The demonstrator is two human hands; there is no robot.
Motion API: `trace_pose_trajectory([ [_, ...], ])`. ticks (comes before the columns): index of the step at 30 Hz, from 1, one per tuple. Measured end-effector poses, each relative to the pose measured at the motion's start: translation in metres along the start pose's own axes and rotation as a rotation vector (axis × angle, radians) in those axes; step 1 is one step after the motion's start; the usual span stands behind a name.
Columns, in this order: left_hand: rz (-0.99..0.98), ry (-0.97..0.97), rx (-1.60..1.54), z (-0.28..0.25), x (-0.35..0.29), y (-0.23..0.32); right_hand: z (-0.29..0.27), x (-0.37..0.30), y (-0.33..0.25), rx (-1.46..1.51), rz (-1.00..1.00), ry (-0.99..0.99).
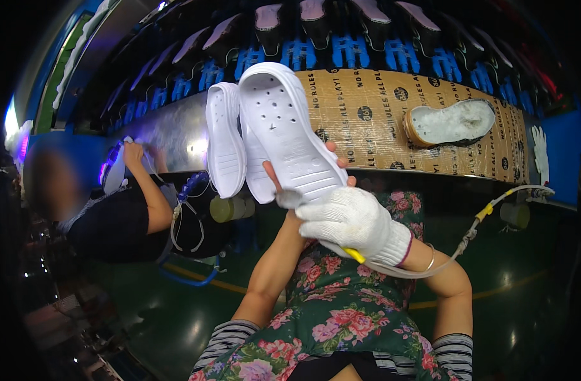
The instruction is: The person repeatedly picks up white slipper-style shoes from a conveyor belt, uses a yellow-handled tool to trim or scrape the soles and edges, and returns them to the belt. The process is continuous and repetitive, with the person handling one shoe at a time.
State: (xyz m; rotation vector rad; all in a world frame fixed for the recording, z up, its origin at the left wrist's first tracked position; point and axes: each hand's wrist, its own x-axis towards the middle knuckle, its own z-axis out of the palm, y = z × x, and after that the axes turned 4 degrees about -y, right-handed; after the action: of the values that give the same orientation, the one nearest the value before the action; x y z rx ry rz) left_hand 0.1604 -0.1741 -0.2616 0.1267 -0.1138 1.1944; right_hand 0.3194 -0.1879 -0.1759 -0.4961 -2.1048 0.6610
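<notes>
A white shoe sole [284,146] with round holes at the toe and ridges at the heel lies tilted across my bare left hand [342,163]. My thumb shows at its left edge and my fingertips at its right; the palm is hidden beneath. My right hand [359,227], in a white knitted glove, closes around a brush with a blurred grey tip [288,198] near the sole's heel. A yellow fitting [354,254] and a clear hose [424,273] trail from that hand. Another white sole [225,143] stands at the left, and part of one more shows behind the held sole.
Printed brown cardboard [367,120] covers the bench, bearing a shoe upper [454,122] with its pale underside up. Behind runs a row of blue clamps [349,51] with shoe lasts. A white glove [540,155] hangs at right. At left, a person's arm [152,190] reaches over the metal surface.
</notes>
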Motion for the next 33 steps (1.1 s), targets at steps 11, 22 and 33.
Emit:
trace_pose_trajectory([
  [11, -0.187, -0.061, -0.098, 0.007, 0.015, 0.021, -0.018, -0.008, 0.001, 0.269, 0.009, -0.05],
  [22, -0.528, -0.343, 0.163, 0.009, 0.048, 0.04, -0.029, -0.017, -0.007, 0.327, 0.288, 0.008],
  [33, -0.616, -0.628, 0.14, -0.003, 0.083, 0.044, -0.02, -0.025, -0.019, 0.376, 0.162, -0.021],
])
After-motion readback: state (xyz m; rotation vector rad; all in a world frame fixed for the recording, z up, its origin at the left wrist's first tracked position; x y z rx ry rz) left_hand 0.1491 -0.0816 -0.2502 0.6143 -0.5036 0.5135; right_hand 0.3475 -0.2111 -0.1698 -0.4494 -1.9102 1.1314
